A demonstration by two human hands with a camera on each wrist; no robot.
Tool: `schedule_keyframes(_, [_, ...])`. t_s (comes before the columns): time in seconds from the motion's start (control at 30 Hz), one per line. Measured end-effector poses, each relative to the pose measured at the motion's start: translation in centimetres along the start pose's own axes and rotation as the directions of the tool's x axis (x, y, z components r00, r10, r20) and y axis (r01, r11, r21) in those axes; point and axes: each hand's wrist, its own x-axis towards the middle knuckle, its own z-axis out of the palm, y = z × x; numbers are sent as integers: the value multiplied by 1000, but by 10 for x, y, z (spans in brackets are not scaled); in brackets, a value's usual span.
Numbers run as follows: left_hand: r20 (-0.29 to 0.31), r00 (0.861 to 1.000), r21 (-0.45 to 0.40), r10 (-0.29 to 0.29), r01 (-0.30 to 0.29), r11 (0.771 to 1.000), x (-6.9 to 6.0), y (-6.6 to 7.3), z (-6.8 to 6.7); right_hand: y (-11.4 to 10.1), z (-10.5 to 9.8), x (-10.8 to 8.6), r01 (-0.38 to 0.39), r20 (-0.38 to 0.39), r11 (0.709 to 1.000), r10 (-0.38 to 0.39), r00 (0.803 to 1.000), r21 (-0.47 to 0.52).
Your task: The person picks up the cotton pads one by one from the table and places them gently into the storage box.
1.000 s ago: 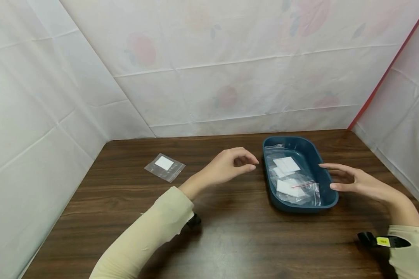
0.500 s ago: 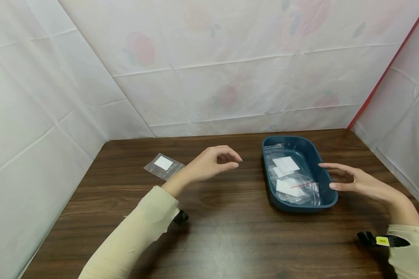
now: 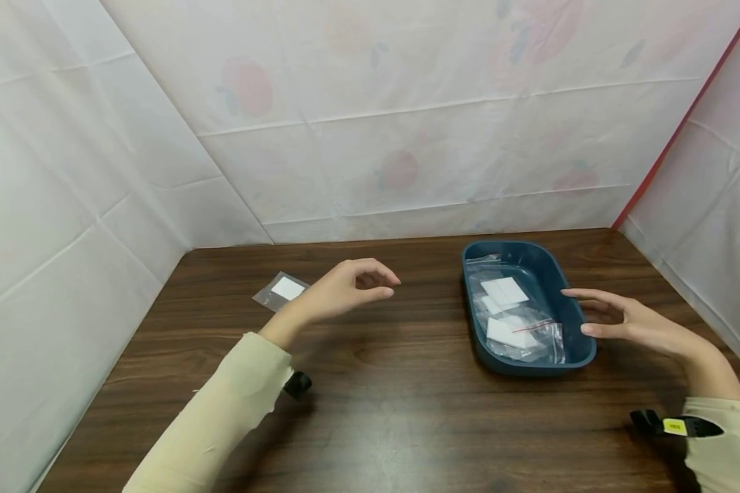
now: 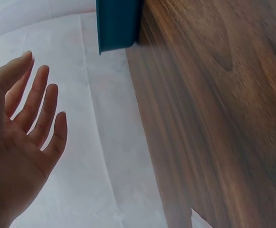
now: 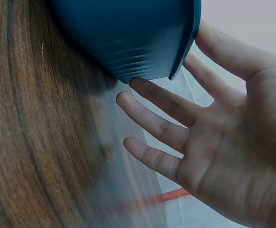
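Note:
Relaxed and holding nothing, my left hand hovers over the middle-left of the table; its loosely bent fingers show in the left wrist view. Behind it lies a small clear zip bag with a white square inside, partly hidden by the hand. My right hand is at the right side of a blue plastic bin. Thumb and fingertips touch the bin's rim and outer wall, with the other fingers spread, as the right wrist view shows. Several zip bags with white squares lie inside the bin.
The dark wood table meets white patterned sheets at the back and both sides. A red strip runs along the right corner. Black wrist devices sit on both sleeves.
My left hand has moved left, away from the bin and toward the lone zip bag, now covering part of it. The right hand and the bin have stayed put.

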Motion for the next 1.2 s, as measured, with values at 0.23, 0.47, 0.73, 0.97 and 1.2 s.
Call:
schedule_keyframes(0.23, [-16,999,6,-45,45,999,-8,-10,-8,1,0,0,-4,0,1000,4,1000,5])
schedule_keyframes(0.47, [-40,997,-12,-72,71,997,-16,-20,-18,1,0,0,-8,1,1000,8,1000,7])
schedule_keyframes(0.73, [-54,992,14,-113,114,993,-26,-37,-28,1,0,1,-11,-2,1000,11,1000,-3])
schedule_keyframes(0.97, [-65,985,23,-159,160,987,-34,-51,-34,1,0,0,-8,-2,1000,8,1000,5])
schedule_keyframes(1.2, [-42,980,43,-192,194,980,-40,-66,-37,0,0,1,-16,2,1000,16,1000,11])
